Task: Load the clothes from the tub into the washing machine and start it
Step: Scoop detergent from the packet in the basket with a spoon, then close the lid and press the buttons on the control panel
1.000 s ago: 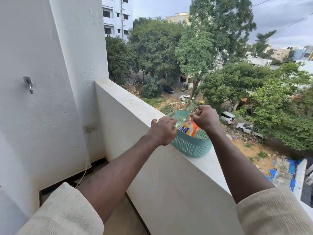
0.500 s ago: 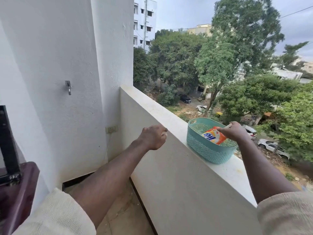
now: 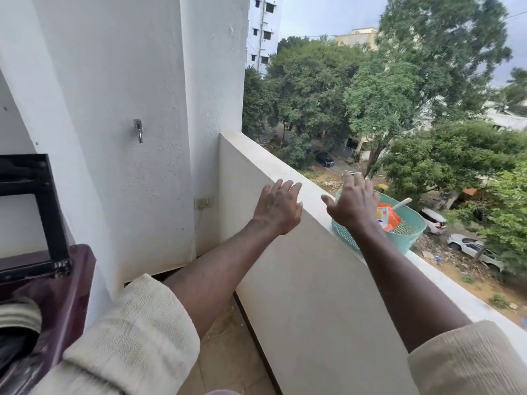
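Observation:
A teal mesh basket (image 3: 410,238) stands on the balcony ledge (image 3: 285,166), with an orange detergent packet (image 3: 387,216) and a white scoop handle (image 3: 401,203) in it. My right hand (image 3: 353,202) hovers over the basket's near rim, fingers spread, holding nothing. My left hand (image 3: 278,208) is raised in front of the parapet wall to the left of the basket, fingers apart and empty. At the lower left is the maroon top of the washing machine (image 3: 71,283) with its raised dark lid (image 3: 42,206) and some cloth (image 3: 17,315) inside the opening.
A white wall with a metal tap (image 3: 138,130) and a socket (image 3: 202,203) with a hanging cord closes the balcony's far end. The tiled floor (image 3: 228,346) runs between me and the parapet. Beyond the ledge is a drop to a street with trees and parked cars.
Both hands have let go of the basket and opened. My view has swung left, bringing the washing machine into sight at the lower left.

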`<state>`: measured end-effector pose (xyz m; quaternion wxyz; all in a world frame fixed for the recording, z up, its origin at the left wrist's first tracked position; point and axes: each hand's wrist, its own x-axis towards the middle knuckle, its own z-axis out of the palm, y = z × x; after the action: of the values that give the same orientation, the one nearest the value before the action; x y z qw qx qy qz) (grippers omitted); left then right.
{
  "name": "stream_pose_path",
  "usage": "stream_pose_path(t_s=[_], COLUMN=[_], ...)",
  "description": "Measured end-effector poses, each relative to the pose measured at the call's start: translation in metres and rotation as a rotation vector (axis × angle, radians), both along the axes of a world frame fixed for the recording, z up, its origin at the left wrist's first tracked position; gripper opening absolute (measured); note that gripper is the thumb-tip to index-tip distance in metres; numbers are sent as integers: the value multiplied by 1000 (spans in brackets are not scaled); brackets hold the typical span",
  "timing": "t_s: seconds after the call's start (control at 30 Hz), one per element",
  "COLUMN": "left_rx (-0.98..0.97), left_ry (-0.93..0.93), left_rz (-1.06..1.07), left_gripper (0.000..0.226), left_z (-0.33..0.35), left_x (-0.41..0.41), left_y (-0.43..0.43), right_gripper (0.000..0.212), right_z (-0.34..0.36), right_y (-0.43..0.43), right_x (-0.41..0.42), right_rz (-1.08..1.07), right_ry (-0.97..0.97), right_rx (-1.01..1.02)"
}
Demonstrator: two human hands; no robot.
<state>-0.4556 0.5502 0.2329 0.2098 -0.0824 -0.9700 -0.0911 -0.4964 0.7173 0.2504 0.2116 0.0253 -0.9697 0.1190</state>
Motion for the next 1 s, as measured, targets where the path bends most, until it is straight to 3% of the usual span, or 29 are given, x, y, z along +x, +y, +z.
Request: stream_pose_path(t_s=[0.2, 0.6, 0.87, 1.0], left_rx=[22, 44, 92, -14], left_ry=[56, -10, -87, -168], left_rz=[154, 576, 658, 663], left_gripper=[52, 47, 50, 63], left_z=[-1, -35, -61, -58], left_x=[35, 207, 256, 240], left_y=[-95, -451, -621, -687], right_gripper=[64, 55, 57, 58], right_z=[-11, -57, -79, -76], right_y=[-122, -500, -689, -747], right_x=[37, 176, 223, 206], right_rz=[286, 823, 943, 900], right_ry=[56, -100, -185, -227], right_rx=[-76, -86, -39, 50])
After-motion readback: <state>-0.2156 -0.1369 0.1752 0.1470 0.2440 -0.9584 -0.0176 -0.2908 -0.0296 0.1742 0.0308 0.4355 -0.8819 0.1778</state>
